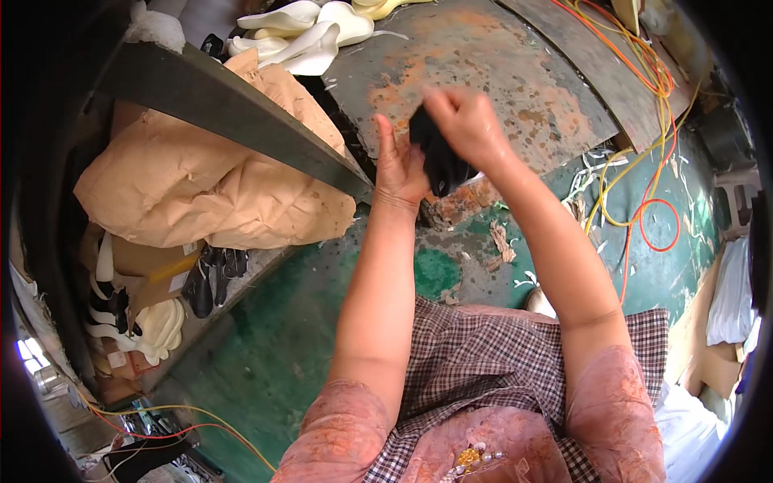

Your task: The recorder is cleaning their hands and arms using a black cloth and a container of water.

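Gripping a black piece of material (439, 157) up over the rusty metal bench (499, 72), right hand (467, 125) clamped on its upper end, fingers curled tight round it, grip closed. Left hand (398, 173) pressed flat against the near side of the same black piece, thumb up, palm open and fingers straight, touching rather than clutching. Black piece hanging between both hands, just above the bench's near edge, lower end drooping toward a chipped, rust-coloured patch. Crowding in from the left, a dark metal beam (233, 109) slanting down to a point just beside the left wrist, close enough to hem that hand in. Behind and under the beam, bulging tan sacks (217, 189) stacked in a heap. Up top, pale cream shoe soles (302, 32) lying loose at the bench's far edge. Lower left, a box with more cream soles (157, 326) and a few black pieces (211, 278) tucked beside it. Off to the right, orange and yellow cables (644, 185) looping down across the bench and onto the green floor (266, 354), well apart from the hands. Scraps of pale trimmings (592, 173) scattered near the cables. Down at the bottom, checked apron (483, 362) and pink sleeves framing both forearms.
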Demonstrator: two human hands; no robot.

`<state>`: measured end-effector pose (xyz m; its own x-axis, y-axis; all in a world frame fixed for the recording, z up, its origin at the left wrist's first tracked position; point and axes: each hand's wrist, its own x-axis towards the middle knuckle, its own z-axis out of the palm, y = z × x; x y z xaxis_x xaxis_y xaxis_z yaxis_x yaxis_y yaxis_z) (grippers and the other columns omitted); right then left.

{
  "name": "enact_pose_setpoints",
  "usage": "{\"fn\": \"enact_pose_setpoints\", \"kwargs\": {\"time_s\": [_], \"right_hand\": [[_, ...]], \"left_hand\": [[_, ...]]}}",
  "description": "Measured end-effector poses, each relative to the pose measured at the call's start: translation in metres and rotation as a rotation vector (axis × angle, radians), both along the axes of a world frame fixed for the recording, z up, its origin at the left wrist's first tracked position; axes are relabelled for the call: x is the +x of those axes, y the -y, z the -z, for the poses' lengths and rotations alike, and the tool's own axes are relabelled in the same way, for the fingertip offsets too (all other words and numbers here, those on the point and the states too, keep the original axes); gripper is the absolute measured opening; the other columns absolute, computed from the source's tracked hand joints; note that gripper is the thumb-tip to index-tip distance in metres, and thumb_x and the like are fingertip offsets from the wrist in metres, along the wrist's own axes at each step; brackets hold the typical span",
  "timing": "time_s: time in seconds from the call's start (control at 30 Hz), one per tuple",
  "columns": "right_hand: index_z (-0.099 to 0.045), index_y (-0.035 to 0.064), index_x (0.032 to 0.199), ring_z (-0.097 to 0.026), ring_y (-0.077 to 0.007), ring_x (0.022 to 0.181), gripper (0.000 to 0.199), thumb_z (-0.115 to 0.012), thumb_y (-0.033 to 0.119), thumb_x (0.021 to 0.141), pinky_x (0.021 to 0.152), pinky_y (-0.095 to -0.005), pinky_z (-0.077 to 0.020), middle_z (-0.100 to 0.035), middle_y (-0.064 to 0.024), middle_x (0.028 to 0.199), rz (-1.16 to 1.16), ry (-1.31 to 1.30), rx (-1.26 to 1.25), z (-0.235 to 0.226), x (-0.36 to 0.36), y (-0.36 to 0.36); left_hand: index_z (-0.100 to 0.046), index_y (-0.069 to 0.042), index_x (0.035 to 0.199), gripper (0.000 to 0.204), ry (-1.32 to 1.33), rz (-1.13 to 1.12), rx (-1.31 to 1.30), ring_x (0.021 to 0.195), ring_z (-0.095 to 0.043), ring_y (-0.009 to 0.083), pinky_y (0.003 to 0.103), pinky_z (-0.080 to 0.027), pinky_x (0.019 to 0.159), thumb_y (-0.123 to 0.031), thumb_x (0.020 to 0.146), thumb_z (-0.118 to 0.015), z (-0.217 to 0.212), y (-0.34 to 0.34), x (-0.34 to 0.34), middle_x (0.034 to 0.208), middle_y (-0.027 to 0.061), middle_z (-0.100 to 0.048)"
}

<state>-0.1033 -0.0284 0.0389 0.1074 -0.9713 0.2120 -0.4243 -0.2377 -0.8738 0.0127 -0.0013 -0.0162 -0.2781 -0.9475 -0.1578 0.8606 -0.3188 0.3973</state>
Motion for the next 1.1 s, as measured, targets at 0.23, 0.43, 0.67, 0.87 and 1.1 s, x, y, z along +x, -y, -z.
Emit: {"fn": "enact_pose_setpoints", "kwargs": {"time_s": [0.23,0.43,0.67,0.87,1.1], "right_hand": [[-0.060,0.0015,0.073,-0.063,-0.0319,0.062,0.025,-0.059,0.025,0.081,0.057,-0.0445,-0.0518,-0.064,-0.0168,0.072,0.086,-0.459,-0.350,0.018,0.053,-0.027],[-0.064,-0.0077,0.075,-0.063,-0.0324,0.052,0.021,-0.055,0.011,0.072,0.048,-0.0405,-0.0521,-0.063,-0.0238,0.064,0.055,-0.817,-0.532,0.026,0.063,-0.058],[-0.068,0.0026,0.081,-0.066,-0.0314,0.071,0.036,-0.052,0.034,0.087,0.064,-0.0406,-0.0529,-0.066,-0.0203,0.078,0.227,-0.631,-0.170,0.014,-0.007,0.069],[-0.065,0.0040,0.097,-0.060,-0.0151,0.075,0.031,-0.060,0.033,0.088,0.068,-0.0319,-0.0491,-0.065,-0.0069,0.083,-0.151,0.101,0.080,-0.001,-0.038,0.031],[-0.064,-0.0006,0.093,-0.061,-0.0396,0.080,0.030,-0.060,0.027,0.083,0.071,-0.0406,-0.0490,-0.064,-0.0225,0.086,-0.212,-0.399,0.044,0.011,0.004,0.033]], "left_hand": [[-0.054,-0.005,0.112,0.050,0.202,-0.052,-0.136,0.089,-0.061,0.0208,0.038,-0.052,0.079,-0.051,0.091,-0.051,0.005,0.005,-0.002,0.097,0.0076,-0.061],[-0.057,0.000,0.100,0.047,0.708,-0.170,0.058,0.059,-0.060,0.0181,0.033,-0.052,0.065,-0.045,0.088,-0.061,0.010,0.004,0.019,0.069,0.0043,-0.062],[-0.059,-0.001,0.110,0.034,0.765,-0.178,-0.218,0.076,-0.054,0.0108,0.029,-0.046,0.070,-0.029,0.094,-0.054,0.000,-0.003,-0.035,0.083,0.0010,-0.059],[-0.057,-0.004,0.113,0.036,0.381,-0.065,-0.188,0.092,-0.061,0.0145,0.032,-0.049,0.079,-0.034,0.093,-0.054,0.004,-0.003,-0.005,0.102,0.0054,-0.064],[-0.060,0.001,0.083,0.008,1.415,-0.521,-0.535,0.063,-0.054,0.0146,0.028,-0.042,0.058,-0.006,0.086,-0.059,0.021,0.000,-0.011,0.076,0.0112,-0.064]]}}
